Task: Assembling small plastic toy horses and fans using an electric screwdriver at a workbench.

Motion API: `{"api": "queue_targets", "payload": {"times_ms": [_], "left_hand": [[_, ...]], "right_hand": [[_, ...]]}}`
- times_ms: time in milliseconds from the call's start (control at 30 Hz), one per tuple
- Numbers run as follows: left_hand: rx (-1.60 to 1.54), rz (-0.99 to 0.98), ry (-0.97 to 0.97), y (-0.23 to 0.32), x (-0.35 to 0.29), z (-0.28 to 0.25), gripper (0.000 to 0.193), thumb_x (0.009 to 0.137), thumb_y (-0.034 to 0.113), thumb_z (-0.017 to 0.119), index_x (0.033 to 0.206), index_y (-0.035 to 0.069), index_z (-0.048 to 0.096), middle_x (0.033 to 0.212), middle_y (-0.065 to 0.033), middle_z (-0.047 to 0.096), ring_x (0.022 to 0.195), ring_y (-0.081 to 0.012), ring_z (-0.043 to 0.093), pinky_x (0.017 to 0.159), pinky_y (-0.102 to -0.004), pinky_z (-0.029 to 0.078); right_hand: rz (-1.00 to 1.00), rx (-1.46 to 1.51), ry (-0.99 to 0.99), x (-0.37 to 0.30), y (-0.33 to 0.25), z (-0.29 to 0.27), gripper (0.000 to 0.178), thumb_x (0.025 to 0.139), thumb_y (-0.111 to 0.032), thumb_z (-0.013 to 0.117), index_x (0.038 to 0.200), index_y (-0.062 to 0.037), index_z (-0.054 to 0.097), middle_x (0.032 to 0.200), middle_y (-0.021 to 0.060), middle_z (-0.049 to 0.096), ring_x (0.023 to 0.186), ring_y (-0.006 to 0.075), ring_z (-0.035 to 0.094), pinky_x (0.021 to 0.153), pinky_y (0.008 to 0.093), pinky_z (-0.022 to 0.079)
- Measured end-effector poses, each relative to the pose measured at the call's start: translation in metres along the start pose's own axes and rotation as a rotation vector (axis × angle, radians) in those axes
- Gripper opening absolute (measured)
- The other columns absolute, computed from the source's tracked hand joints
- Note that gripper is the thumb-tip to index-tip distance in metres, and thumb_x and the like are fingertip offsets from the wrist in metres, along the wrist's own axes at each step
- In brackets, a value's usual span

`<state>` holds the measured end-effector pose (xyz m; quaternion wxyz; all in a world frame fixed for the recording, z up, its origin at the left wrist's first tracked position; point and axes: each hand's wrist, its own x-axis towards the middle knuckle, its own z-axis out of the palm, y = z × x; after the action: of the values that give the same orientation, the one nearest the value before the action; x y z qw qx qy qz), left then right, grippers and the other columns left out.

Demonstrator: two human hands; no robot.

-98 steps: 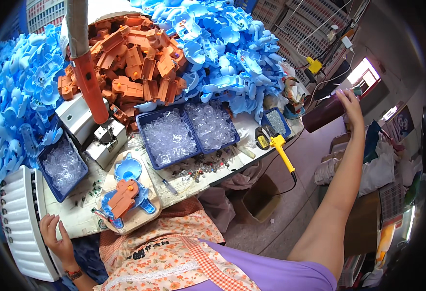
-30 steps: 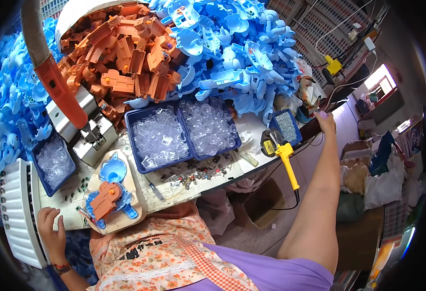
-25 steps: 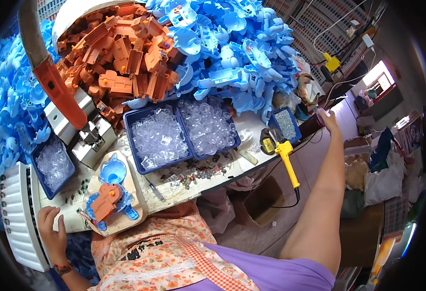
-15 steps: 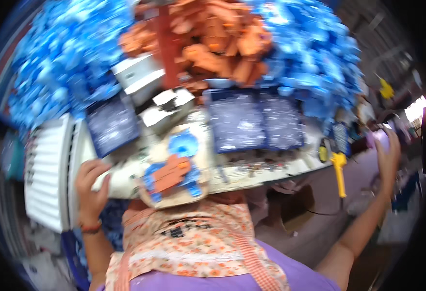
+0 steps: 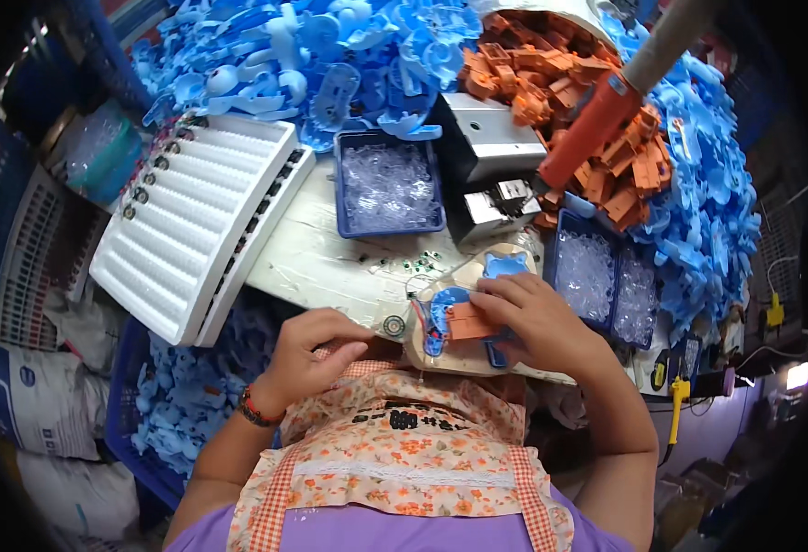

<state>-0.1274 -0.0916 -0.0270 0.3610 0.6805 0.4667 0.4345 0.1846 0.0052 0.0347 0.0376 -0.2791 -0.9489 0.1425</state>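
On the white bench (image 5: 303, 267), the right hand (image 5: 556, 331) bends over the orange block (image 5: 464, 321); I cannot tell if it pinches. The block sits on a wooden board (image 5: 459, 362). Clockwise from it: left hand (image 5: 312, 354), half-curled, thumb apart, at 8; trays (image 5: 183, 221) at 10; bin (image 5: 393, 233) at 11; orange heap (image 5: 570, 69) at 1; light (image 5: 798, 374) at 3.

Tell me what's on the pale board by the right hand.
An orange part sits over blue plastic pieces. The right hand covers the orange part's right side; what lies beneath the hand cannot be seen.
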Motion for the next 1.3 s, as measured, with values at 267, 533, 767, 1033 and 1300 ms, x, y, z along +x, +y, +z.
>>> {"api": "queue_targets", "payload": {"times_ms": [267,533,767,1033,1300], "left_hand": [[-0.715,-0.461,-0.260,-0.001,0.002,0.026,0.030,0.098,0.020,0.050,0.110,-0.003,0.064,0.093,-0.0083,0.067,0.078,-0.0105,0.064,0.066,-0.0214,0.050],[-1.558,-0.566,-0.602,-0.007,0.017,0.067,0.075,0.099,0.058,0.021,0.140,-0.001,0.038,0.105,-0.0145,0.063,0.087,-0.0199,0.066,0.068,-0.0269,0.056],[-1.137,-0.502,-0.187,0.027,0.026,0.056,0.057,0.103,0.041,0.026,0.139,-0.002,0.038,0.120,-0.0167,0.059,0.111,-0.0251,0.059,0.089,-0.0380,0.051],[-0.927,-0.451,-0.109,0.011,0.073,0.061,0.031,0.099,0.016,0.048,0.125,0.000,0.051,0.106,-0.0113,0.066,0.100,-0.0177,0.064,0.085,-0.0301,0.052],[-0.853,-0.466,-0.019,0.012,0.098,0.082,0.021,0.094,0.011,0.057,0.112,0.000,0.057,0.098,-0.0119,0.068,0.091,-0.0190,0.067,0.083,-0.0317,0.054]], "right_hand": [[0.003,0.359,-0.203,0.019,0.028,-0.028,0.056,0.070,-0.018,0.077,0.122,-0.0056,0.058,0.110,0.0096,0.063,0.100,0.0257,0.060,0.087,0.0378,0.046],[0.134,1.042,-0.160,0.004,0.010,-0.042,0.039,0.078,-0.017,0.071,0.114,-0.0029,0.063,0.105,0.0090,0.065,0.094,0.0176,0.062,0.080,0.0347,0.051],[-0.240,0.145,0.122,-0.023,-0.061,-0.045,0.041,0.064,-0.017,0.074,0.104,-0.0090,0.067,0.098,0.0095,0.061,0.084,0.0279,0.058,0.072,0.0375,0.048],[-0.151,-0.032,0.394,-0.035,-0.033,0.033,0.049,0.062,-0.020,0.075,0.110,-0.0161,0.064,0.108,0.0081,0.059,0.092,0.0286,0.055,0.076,0.0430,0.047],[-0.031,0.163,0.470,-0.037,-0.021,0.024,0.043,0.071,-0.027,0.076,0.110,-0.0154,0.066,0.116,0.0106,0.058,0.100,0.0286,0.056,0.090,0.0432,0.042]]}}
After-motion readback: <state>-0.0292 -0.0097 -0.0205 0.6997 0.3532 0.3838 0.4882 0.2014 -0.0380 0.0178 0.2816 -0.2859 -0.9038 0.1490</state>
